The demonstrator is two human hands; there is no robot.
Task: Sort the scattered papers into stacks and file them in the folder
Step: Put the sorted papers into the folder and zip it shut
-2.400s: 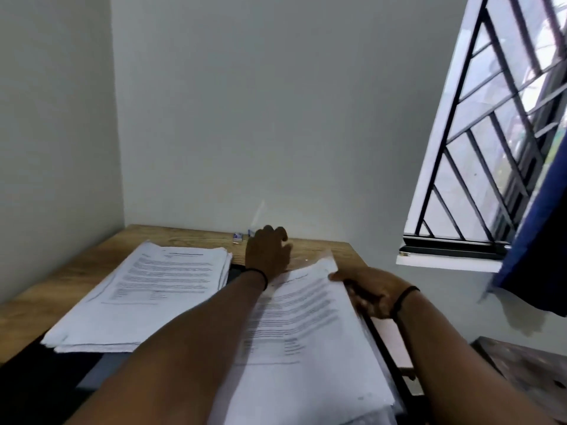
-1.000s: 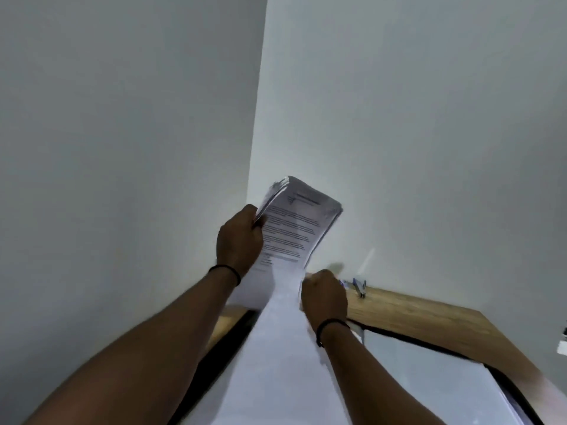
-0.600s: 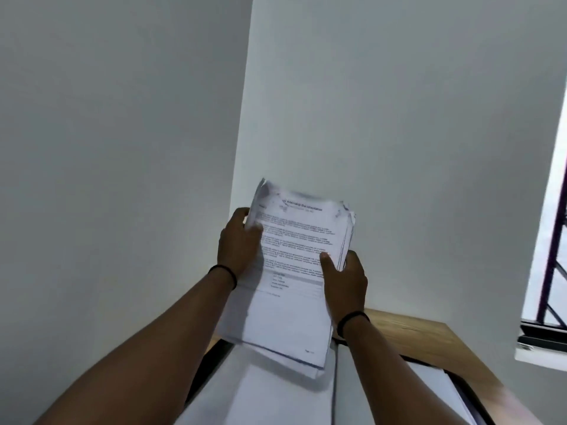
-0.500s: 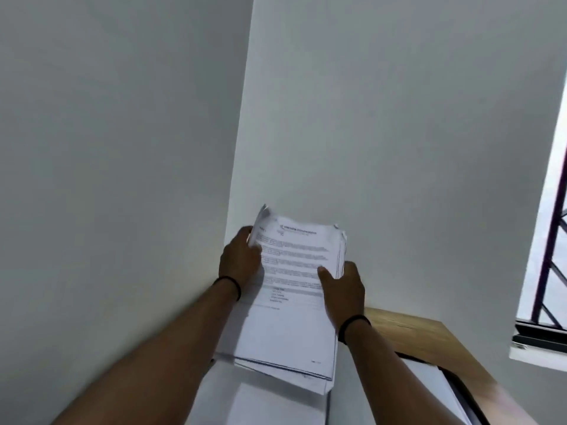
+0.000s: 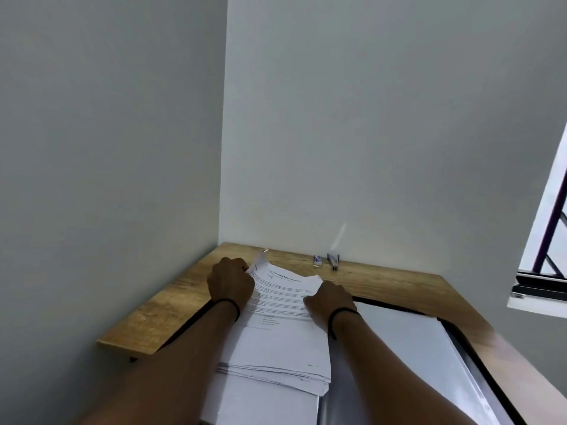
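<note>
A thick stack of printed papers (image 5: pixel 277 335) lies on the left half of an open black folder (image 5: pixel 478 360), resting on more white sheets (image 5: pixel 267 403). My left hand (image 5: pixel 230 282) grips the stack's far left corner, where the sheets curl up. At the far right corner my right hand (image 5: pixel 329 300) holds the stack's edge, fingers curled over it. A second pile of white sheets (image 5: pixel 405 348) under a clear sleeve fills the folder's right half.
The wooden desk (image 5: pixel 171 308) sits in a wall corner, its left edge near the side wall. A small stapler (image 5: pixel 333 260) and a small box (image 5: pixel 317 260) stand by the back wall. A barred window (image 5: pixel 546 240) is at the right.
Both hands have lowered the paper stack from upright in the air down flat onto the folder's left side. The view has tilted down toward the desk.
</note>
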